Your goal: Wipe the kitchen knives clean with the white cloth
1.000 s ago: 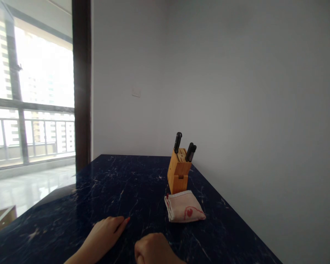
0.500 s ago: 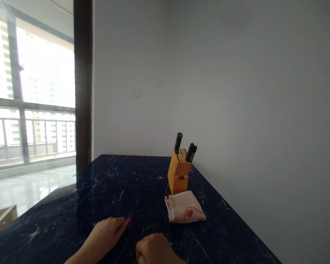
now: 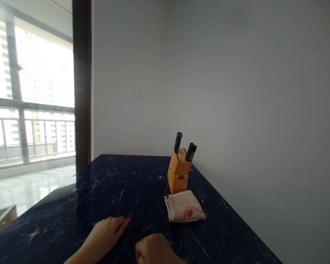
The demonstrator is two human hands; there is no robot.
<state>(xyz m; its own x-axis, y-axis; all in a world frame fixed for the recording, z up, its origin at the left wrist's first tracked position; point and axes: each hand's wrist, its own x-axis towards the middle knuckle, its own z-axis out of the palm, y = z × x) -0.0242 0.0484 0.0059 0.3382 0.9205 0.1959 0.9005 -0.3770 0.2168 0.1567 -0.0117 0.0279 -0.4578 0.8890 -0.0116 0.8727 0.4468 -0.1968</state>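
My left hand [image 3: 107,230] rests on the dark blue marbled table [image 3: 121,183], fingers curled under and thumb lying along the side. Nothing shows in it. Beside it on the right, my right hand [image 3: 153,248] is closed in a fist at the bottom edge of the view, with no object visible in it. A folded pale pink cloth [image 3: 184,209] with a red heart lies beyond my right hand, a little to its right. Just behind the cloth stands a wooden knife block [image 3: 179,176] with several slots and three black handles [image 3: 178,142] sticking up. Neither hand touches cloth or block.
A pale grey wall [image 3: 236,110] runs along the table's right side and behind it. On the left are a dark door frame [image 3: 83,80] and a large window [image 3: 44,77]. A box-like object with holes [image 3: 2,220] stands low at the left edge.
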